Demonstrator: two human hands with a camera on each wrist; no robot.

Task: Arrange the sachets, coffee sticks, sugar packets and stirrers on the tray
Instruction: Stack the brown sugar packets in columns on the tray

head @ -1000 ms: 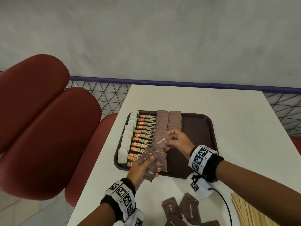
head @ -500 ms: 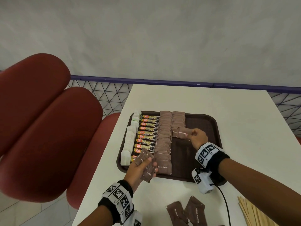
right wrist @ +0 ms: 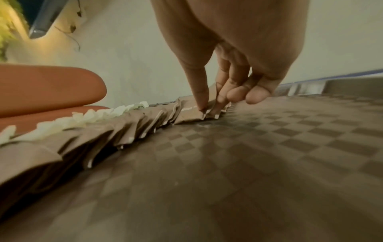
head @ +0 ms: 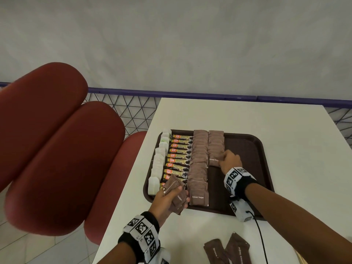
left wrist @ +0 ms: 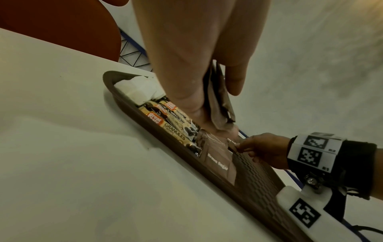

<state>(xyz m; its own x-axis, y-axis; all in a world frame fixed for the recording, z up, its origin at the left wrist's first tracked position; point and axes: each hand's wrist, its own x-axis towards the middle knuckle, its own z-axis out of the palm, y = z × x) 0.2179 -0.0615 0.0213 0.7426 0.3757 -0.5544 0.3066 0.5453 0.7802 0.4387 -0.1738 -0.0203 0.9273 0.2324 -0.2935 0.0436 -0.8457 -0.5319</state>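
Note:
A dark brown tray (head: 247,145) on the white table holds a column of white sachets (head: 159,162), then coffee sticks (head: 179,156), then a long column of brown sugar packets (head: 199,162) and a shorter second column (head: 216,143). My right hand (head: 229,161) pinches one brown sugar packet (head: 214,161) down at the near end of that second column; in the right wrist view the thumb and fingers (right wrist: 209,106) hold its edge (right wrist: 190,113) against the tray. My left hand (head: 167,199) grips a bunch of brown sugar packets (head: 176,195) over the tray's near left corner.
Two more brown sugar packets (head: 226,250) lie loose on the table (head: 228,115) near me. The tray's right half is bare. Red chair cushions (head: 57,149) stand close to the table's left edge, with a purple mesh railing (head: 133,115) behind. A black cable (head: 261,237) trails from my right wrist.
My right hand has carried one packet from beside the left hand rightward and away, then lowered it onto the near end of the second column. The left hand has barely moved.

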